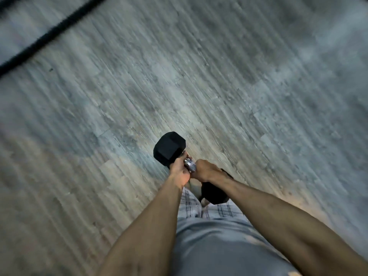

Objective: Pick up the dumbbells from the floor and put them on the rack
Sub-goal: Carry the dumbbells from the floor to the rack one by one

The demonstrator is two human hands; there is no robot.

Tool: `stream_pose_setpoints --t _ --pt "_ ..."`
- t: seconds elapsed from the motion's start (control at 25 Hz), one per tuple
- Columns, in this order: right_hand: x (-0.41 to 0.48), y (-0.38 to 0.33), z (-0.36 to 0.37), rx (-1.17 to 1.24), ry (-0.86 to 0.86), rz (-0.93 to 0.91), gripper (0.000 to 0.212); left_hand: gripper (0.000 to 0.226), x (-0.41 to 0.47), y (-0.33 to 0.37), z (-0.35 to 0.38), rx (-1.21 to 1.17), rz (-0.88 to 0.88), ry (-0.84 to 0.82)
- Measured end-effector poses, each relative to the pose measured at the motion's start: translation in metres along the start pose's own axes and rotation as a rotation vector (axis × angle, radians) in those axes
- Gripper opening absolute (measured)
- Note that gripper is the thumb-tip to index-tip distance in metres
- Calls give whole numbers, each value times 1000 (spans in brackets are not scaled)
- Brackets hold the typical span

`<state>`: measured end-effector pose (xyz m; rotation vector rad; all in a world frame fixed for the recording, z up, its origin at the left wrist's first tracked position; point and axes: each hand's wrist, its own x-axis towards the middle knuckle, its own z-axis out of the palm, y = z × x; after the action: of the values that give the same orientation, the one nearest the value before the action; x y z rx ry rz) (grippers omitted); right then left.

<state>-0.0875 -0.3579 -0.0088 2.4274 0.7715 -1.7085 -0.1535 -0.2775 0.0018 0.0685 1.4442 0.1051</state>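
Note:
A black hex dumbbell (169, 148) with a knurled chrome handle hangs in front of my legs, above the floor. My left hand (180, 172) is wrapped around the handle near the far head. My right hand (205, 170) grips the same handle beside it, closer to the near head, which is partly hidden under my right wrist. The dumbbell points away from me, tilted up and to the left. No rack is in sight.
Grey wood-plank floor (219, 76) fills the view, blurred by motion. A dark bar or strip (45, 36) crosses the upper left corner diagonally. My checked shorts and grey shirt take up the bottom middle.

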Motion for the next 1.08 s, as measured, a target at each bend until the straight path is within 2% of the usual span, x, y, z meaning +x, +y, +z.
stream_pose_setpoints --t 0.2,0.36,0.6,0.76,0.88,1.08 --pt "11 -107 -32 -301 -76 -101 28 24 -14 85 -36 -291 75 19" --pt "27 -203 -42 -509 -75 -225 26 29 -23 155 -74 -435 163 24" --pt "56 -349 -43 -693 -138 -408 21 28 -30 266 -131 -667 285 89" --pt "84 -450 -40 -817 -194 -470 23 28 -25 347 -170 -832 288 106" --pt "98 -518 -33 -873 -238 -513 35 31 -26 400 -198 -906 256 148" --pt "108 -647 -9 -1066 -273 -589 29 32 -33 495 -265 -1051 299 185"
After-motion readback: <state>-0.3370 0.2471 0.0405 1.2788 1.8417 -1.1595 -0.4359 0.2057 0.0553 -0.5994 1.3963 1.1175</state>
